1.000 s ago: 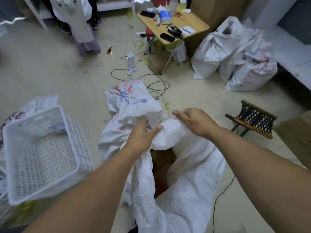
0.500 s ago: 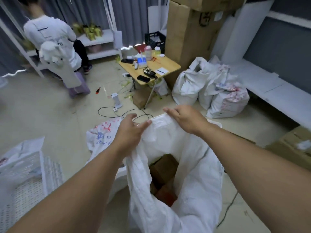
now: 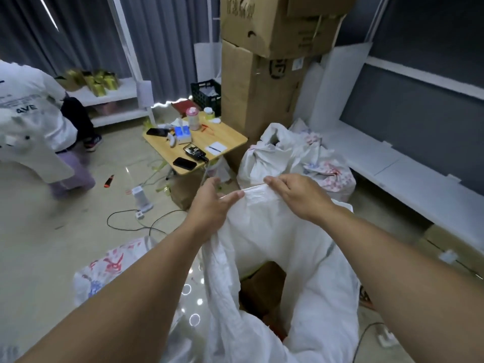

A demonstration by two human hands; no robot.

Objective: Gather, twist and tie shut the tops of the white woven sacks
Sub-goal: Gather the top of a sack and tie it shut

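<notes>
A white woven sack point(image 3: 275, 237) stands open in front of me, with brown cardboard boxes showing inside its mouth. My left hand point(image 3: 212, 205) pinches the far rim of the sack from the left. My right hand point(image 3: 296, 195) grips the same rim from the right, so the top edge is stretched between both hands. A second sack with red and blue print point(image 3: 110, 268) lies on the floor at the lower left. Several filled sacks point(image 3: 296, 158) lean together against the cardboard stack beyond my hands.
A small wooden folding table point(image 3: 209, 145) with phones and bottles stands ahead. Tall cardboard boxes point(image 3: 264, 74) rise behind it. A person in white point(image 3: 31, 121) bends at the left. Cables point(image 3: 136, 221) trail on the floor. A white ledge point(image 3: 408, 179) runs along the right.
My view has tilted upward, so more of the room shows and the white basket has left the frame. Both hands have lifted the sack's rim higher and kept their grip.
</notes>
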